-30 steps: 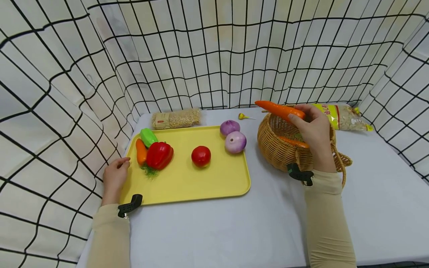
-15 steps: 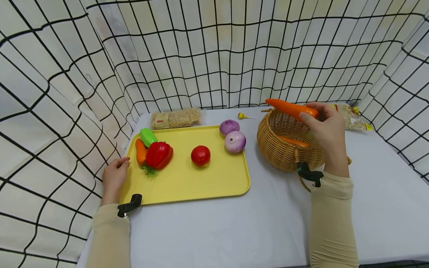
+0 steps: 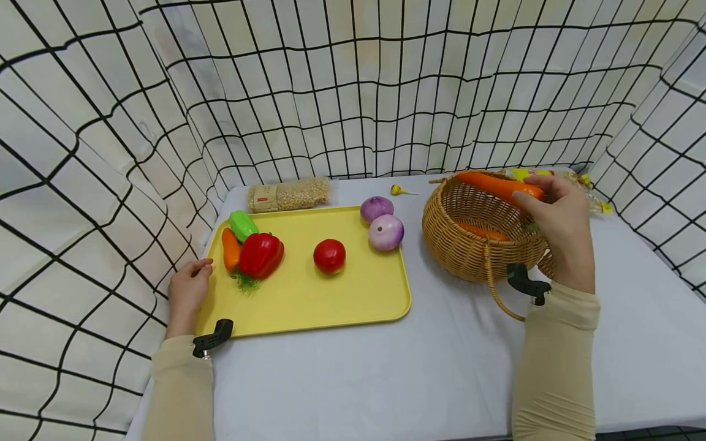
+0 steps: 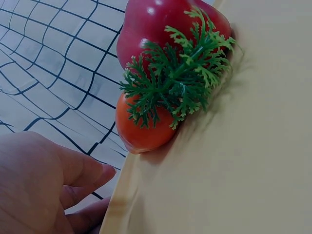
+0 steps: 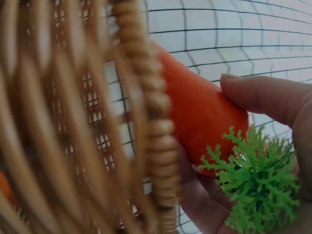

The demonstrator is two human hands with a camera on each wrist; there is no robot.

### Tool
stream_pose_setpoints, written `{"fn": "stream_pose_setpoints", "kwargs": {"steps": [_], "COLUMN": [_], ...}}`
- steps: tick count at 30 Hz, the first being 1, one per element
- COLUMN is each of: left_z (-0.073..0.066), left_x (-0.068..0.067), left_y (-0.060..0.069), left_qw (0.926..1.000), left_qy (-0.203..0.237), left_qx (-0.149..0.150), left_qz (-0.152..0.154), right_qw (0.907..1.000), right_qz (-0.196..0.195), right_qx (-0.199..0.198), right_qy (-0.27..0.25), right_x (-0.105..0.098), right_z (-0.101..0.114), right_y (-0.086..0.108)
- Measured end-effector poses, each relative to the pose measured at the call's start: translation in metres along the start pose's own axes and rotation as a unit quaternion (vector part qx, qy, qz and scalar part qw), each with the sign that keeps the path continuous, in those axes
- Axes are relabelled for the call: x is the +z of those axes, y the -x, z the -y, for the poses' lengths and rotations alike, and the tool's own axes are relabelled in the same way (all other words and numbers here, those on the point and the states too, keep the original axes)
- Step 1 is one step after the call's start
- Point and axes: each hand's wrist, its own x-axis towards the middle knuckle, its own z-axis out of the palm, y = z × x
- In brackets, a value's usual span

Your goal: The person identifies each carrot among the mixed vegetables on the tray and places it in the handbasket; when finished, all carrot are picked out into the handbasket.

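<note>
Carrot (image 3: 496, 185) sits pinched by its thick end in your right hand (image 3: 562, 226), likely so its tip clears the basket (image 3: 458, 251), your left hand (image 3: 189, 291) relaxed by the tray's (image 3: 320, 306) left edge.

Table (image 3: 441, 380) is covered in white cloth. Yellow tray (image 3: 314, 306) is laid flat on the left part, long edges running across. Wicker basket (image 3: 458, 251) is set right of the tray, gap left between; rope handle (image 3: 496, 291) is hung down its near side. Clear bag of pale grains (image 3: 289, 195) is placed lengthwise just behind the tray. Small yellow item (image 3: 395, 190) with thin tail is seen at the back, between bag and basket. Second bag (image 3: 595, 193), back right, is partly hidden.
</note>
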Motion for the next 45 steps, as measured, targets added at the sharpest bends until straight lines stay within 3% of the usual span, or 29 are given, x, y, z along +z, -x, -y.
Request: {"fn": "stream_pose_setpoints", "kwargs": {"steps": [8, 15, 23, 31, 45], "left_z": [-0.002, -0.003, -0.004, -0.003, -0.001], "left_x": [0.0, -0.001, 0.0, -0.001, 0.0], "left_y": [0.001, 0.0, -0.001, 0.0, -0.001], "left_qw": [1.0, 1.0, 1.0, 1.0, 1.0], "left_qy": [-0.001, 0.003, 0.003, -0.002, 0.001], "left_qx": [0.0, -0.001, -0.003, 0.0, -0.004], "left_qz": [0.003, 0.002, 0.004, 0.004, 0.003], "right_qw": [0.9918, 0.9852, 0.9671, 0.9544, 0.9596], "right_qz": [0.035, 0.07, 0.131, 0.189, 0.19], "right_qx": [-0.004, -0.012, -0.003, -0.024, -0.027], "right_qy": [0.123, 0.156, 0.218, 0.23, 0.206], "right_x": [0.009, 0.021, 0.03, 0.032, 0.026], "right_z": [-0.01, -0.004, -0.001, -0.003, -0.001], "right_y": [-0.005, -0.004, -0.005, -0.007, -0.005]}}
